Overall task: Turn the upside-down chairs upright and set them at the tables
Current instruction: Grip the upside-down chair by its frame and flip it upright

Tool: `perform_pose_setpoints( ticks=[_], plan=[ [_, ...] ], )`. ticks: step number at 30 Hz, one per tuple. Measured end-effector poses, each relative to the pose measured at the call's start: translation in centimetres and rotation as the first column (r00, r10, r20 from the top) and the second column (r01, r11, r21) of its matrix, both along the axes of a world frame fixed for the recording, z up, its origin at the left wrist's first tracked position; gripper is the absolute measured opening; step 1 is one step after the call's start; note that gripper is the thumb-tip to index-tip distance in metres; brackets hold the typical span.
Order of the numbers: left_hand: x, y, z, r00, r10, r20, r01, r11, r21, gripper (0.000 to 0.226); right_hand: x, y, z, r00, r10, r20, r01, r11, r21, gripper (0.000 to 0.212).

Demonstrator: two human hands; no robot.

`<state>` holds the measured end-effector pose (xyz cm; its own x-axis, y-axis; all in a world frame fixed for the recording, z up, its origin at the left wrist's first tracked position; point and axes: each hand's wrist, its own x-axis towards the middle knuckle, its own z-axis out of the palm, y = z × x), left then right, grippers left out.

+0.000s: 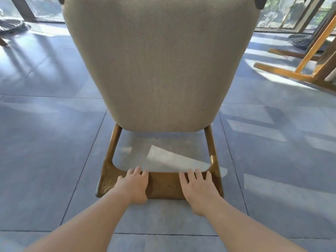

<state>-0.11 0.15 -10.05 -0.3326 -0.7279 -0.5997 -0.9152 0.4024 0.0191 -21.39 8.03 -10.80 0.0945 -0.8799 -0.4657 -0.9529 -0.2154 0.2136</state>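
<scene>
Far left, a dark ribbed object (pixel 11 27) lies on the grey tiled floor (pixel 45 142) near the windows. Your left hand (pixel 133 186) rests on the chair's wooden crossbar (pixel 163 185), fingers curled over its far edge and thumb at the near edge, so it is gripping the bar. The chair (pixel 161 60) fills the middle of your view, its beige upholstered panel rising away from you and the bar joining 2 wooden side rails directly under your palms. Your right hand (pixel 197 188) lies flatter on the same bar, fingers spread; whether it is clamped you cannot tell. Far right, a 2nd chair's light wooden frame (pixel 298 70) stands on the floor, well apart.
</scene>
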Motion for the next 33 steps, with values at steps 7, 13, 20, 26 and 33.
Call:
perform_pose_setpoints(
  ticks=[7,13,20,26,33],
  plan=[
    [0.8,0.9,-2.1,0.993,-0.106,0.057,0.112,0.987,-0.118,0.099,1.1,-0.4,-1.2,0.999,-0.049,-0.022,0.049,0.999,0.001,0.115],
    [1.5,0.9,-2.3,0.985,-0.159,0.07,0.169,0.971,-0.169,0.11,1.3,-1.0,-1.2,0.996,-0.091,-0.016,0.092,0.996,0.014,0.111],
    [2.5,0.1,-1.8,0.966,-0.224,0.132,0.249,0.943,-0.222,0.113,1.5,-1.5,-0.8,0.997,-0.07,-0.037,0.07,0.998,0.006,0.101],
    [3.0,-1.3,2.4,0.944,-0.298,0.14,0.322,0.925,-0.2,0.108,0.6,-2.4,4.4,0.996,-0.058,-0.069,0.062,0.996,0.056,0.099],
    [1.8,-2.8,15.4,0.953,-0.304,-0.015,0.299,0.945,-0.128,0.087,-1.8,-3.4,18.9,0.999,-0.041,-0.024,0.043,0.992,0.118,0.083]
  ],
)
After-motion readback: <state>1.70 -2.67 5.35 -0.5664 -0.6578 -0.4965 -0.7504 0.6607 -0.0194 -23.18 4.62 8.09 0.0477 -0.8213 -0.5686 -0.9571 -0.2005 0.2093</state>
